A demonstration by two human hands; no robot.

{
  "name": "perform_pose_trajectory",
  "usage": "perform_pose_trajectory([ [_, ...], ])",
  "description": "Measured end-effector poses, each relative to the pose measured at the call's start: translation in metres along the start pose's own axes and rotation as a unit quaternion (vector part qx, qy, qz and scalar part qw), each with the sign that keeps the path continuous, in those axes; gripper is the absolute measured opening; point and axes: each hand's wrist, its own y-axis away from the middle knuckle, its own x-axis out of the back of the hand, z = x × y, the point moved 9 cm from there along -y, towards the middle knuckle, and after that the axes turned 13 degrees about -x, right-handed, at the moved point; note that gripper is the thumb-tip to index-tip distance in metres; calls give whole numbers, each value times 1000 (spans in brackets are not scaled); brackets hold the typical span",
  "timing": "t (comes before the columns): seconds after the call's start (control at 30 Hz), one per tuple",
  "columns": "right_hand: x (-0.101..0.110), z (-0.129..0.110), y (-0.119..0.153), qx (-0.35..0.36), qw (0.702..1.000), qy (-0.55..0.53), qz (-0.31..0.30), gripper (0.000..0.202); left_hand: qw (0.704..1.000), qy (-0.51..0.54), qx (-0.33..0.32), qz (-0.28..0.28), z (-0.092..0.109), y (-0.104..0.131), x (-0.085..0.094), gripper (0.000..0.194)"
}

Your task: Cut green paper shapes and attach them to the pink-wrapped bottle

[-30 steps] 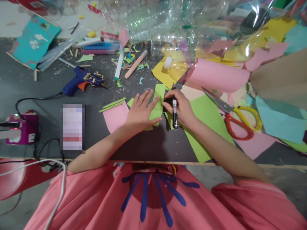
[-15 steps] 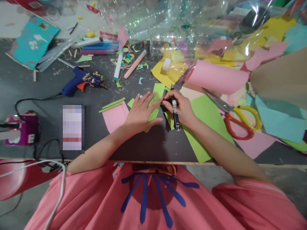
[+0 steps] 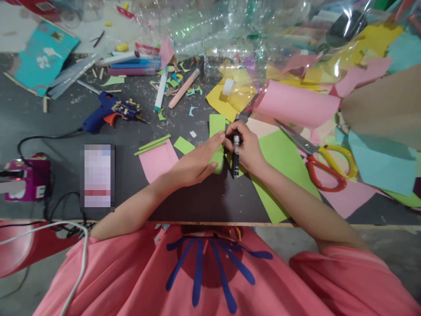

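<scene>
My left hand (image 3: 197, 164) lies with its fingers stretched out over a light-green paper strip (image 3: 217, 123), covering its middle. My right hand (image 3: 249, 145) is closed around a black pen (image 3: 236, 151) with a pale label. The pen points away from me, its rear end toward the table's front edge. My right fingertips are close to the strip's right edge and to my left fingertips; whether they touch is unclear. A small green piece (image 3: 184, 145) sits left of the strip. Under my right wrist is a large green sheet (image 3: 279, 175).
Scissors (image 3: 329, 169) with red and yellow handles lie at the right. A blue glue gun (image 3: 107, 109), a phone (image 3: 98, 175) and a pink paper piece (image 3: 158, 160) are at the left. Clear plastic bottles (image 3: 226, 57), markers (image 3: 184, 87) and paper scraps crowd the back.
My left hand's spread fingers have drawn together and shifted, showing more of the strip's upper part. The strip looks straighter. The pen has tilted slightly, its rear end moving left, still in my right hand.
</scene>
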Motion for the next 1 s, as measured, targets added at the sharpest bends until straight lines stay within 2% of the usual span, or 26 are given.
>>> perform_pose_trajectory([
  [0.13,9,4,1,2,999,-24,45,17,998,-33,42,26,-7,1,4,57],
  [0.3,7,16,0,-50,993,-103,13,22,992,-64,101,35,-18,3,6,59],
  [0.47,13,7,4,-10,996,-68,50,20,991,-51,120,42,-23,3,9,49],
  [0.6,7,8,4,-13,999,-40,24,14,990,-64,120,48,-23,3,10,47],
  [0.8,-3,14,2,-31,999,-33,-23,20,984,-130,109,48,-19,3,11,49],
  [0.87,2,8,4,-9,999,-34,-1,22,982,-150,99,55,-17,3,12,51],
  [1.0,21,-6,12,67,992,-63,84,15,979,-173,87,63,-12,3,13,52],
])
